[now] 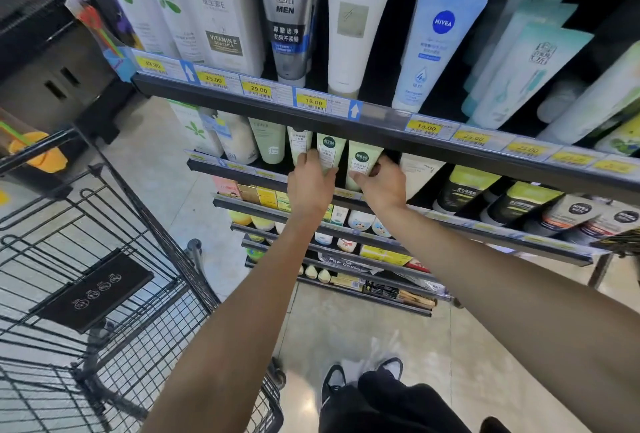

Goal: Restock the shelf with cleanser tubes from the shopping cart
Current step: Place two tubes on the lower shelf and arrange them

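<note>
We have two pale green cleanser tubes in hand on the second shelf (277, 174) down: the left tube (329, 152) stands cap-down behind the shelf's front lip, just beside the right tube (362, 160), with more tubes of the same range (298, 145) touching on the left. Our left hand (311, 179) wraps the lower part of the left tube, its fingers (304, 159) curled around the side, and our right hand (382, 183) pinches the base of the right tube with thumb and curled fingers. We judge that both are being seated and squared up. The risk we see is in the tight row: pushing either tube sideways could tip its neighbours, and these tall soft tubes on narrow caps look easy to topple in a chain. The upper shelf rail (381, 121) hangs just above our knuckles and hides the tube tops, so we could snag a tube on it. If we let go before a cap sits flat, the tube may lean forward over the lip and fall to the floor (346, 321). The shopping cart (104, 259) stands to our left; we cannot tell whether it holds more tubes.
</note>
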`<action>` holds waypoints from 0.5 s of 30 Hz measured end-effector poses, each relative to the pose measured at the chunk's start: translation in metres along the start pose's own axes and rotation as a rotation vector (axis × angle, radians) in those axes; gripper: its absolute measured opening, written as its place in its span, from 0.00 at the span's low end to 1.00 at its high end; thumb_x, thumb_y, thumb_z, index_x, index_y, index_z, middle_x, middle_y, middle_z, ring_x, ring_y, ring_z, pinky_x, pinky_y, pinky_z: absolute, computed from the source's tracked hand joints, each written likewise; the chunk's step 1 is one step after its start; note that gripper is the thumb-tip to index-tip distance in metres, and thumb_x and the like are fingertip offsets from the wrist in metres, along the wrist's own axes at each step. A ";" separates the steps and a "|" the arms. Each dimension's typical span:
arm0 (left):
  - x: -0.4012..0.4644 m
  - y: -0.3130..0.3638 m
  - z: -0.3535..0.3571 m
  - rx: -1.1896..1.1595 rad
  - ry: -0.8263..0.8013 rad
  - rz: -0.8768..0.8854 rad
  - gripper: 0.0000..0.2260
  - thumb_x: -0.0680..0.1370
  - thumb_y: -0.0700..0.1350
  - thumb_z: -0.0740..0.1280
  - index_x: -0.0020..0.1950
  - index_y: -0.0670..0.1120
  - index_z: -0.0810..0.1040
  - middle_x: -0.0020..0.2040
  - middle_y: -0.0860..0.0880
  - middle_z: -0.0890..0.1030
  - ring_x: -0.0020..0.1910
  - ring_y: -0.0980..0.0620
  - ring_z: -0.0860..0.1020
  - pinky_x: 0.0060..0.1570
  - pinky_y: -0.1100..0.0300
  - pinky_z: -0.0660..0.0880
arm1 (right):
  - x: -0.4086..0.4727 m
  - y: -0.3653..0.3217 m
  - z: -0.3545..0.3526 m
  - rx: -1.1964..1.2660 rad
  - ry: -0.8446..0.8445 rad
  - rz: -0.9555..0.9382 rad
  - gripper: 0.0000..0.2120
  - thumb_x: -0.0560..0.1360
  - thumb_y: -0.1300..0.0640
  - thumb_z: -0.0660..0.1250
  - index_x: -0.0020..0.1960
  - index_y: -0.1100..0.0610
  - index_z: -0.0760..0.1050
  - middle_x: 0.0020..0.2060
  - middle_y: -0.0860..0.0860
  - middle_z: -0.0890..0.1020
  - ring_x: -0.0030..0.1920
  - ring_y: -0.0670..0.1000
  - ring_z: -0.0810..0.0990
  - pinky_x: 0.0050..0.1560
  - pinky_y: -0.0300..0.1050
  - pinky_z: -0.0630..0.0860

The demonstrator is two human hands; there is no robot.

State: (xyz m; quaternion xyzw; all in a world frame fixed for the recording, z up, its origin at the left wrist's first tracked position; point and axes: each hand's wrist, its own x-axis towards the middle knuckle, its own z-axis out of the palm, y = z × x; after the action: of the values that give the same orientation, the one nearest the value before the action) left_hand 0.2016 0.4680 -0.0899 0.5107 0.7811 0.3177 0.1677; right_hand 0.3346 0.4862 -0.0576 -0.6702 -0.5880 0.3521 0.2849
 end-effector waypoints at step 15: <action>-0.005 -0.005 -0.005 0.025 -0.041 0.019 0.23 0.79 0.53 0.72 0.68 0.42 0.73 0.62 0.44 0.78 0.60 0.42 0.78 0.54 0.44 0.79 | -0.002 -0.004 0.003 0.004 0.007 0.017 0.15 0.77 0.55 0.74 0.61 0.58 0.77 0.54 0.52 0.85 0.53 0.52 0.82 0.50 0.43 0.73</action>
State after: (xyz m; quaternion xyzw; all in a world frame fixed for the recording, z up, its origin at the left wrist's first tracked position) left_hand 0.1976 0.4607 -0.0900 0.5266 0.7766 0.2989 0.1740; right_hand 0.3294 0.4849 -0.0564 -0.6758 -0.5805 0.3534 0.2855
